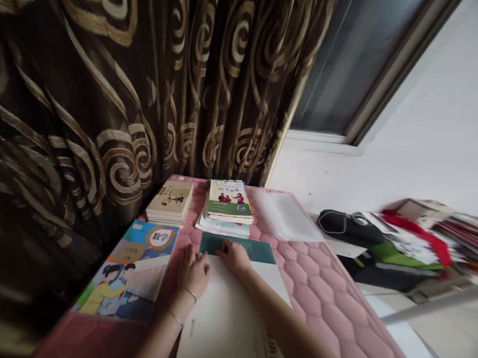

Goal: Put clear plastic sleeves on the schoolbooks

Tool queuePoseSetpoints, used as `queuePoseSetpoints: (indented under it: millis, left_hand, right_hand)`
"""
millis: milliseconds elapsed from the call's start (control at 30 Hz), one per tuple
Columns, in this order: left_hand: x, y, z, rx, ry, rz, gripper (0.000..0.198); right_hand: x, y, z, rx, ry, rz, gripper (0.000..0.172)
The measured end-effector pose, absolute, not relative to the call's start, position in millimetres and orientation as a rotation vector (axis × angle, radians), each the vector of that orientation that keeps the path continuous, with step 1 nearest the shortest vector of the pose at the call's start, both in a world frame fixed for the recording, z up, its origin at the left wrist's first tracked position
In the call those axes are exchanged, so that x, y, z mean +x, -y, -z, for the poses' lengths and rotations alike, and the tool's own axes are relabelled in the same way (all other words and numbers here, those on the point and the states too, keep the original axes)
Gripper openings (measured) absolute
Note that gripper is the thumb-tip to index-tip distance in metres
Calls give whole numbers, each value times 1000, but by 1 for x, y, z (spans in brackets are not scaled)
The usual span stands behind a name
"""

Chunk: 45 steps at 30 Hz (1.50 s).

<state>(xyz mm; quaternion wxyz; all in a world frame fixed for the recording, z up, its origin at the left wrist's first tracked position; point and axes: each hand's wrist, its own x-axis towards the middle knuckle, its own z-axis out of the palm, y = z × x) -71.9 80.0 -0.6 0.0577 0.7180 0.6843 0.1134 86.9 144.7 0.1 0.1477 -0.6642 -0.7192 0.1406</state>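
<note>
R hand (236, 256) w/ fingers curled at far edge of white sheet (224, 312), L hand (193, 275) alongside, can't tell if either grips; prob. light, bendy, best held by edges.

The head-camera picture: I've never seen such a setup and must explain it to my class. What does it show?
No machine here: a camera worn on a person's head looks forward and down at their two bare hands. The left hand rests by the left edge of a large pale sheet; the right hand, fingers curled, touches its far part, beside a teal band. Whether either grips it, I cannot tell. Beneath is a pink quilted table cover. To the left lies a maths textbook; farther off are a stack of tan booklets, a stack of books topped by a green-and-white one, and clear plastic sheets.
</note>
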Motion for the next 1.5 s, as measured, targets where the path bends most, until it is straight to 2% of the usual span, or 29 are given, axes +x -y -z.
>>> queuePoseSetpoints:
  millis: [133,233,367,500,833,1133,1500]
  left_hand:
    - [-55,-84,-6,2239,-2123,-110,46]
    - [-12,-90,-12,2341,-1981,31,46]
    - [65,-91,-15,2465,-1567,-73,55]
    - [108,-85,-14,2345,-1537,-113,63]
    - [105,-84,-6,2331,-1564,-184,57]
    - [105,-83,-6,2330,-1538,-173,63]
    - [106,-84,-11,2305,-1532,-128,59]
  right_hand:
    - [176,-112,-1,-2054,1877,-394,13]
    - [218,-102,0,-2147,1755,-365,15]
    - [235,-105,4,-2175,1703,-383,13]
    - [242,-115,7,-2220,1659,-349,18]
    - [240,-160,-1,-2362,1536,-280,37]
    - [249,-124,3,-2323,1683,-337,21]
    - [233,-160,-5,-2378,1538,-277,30]
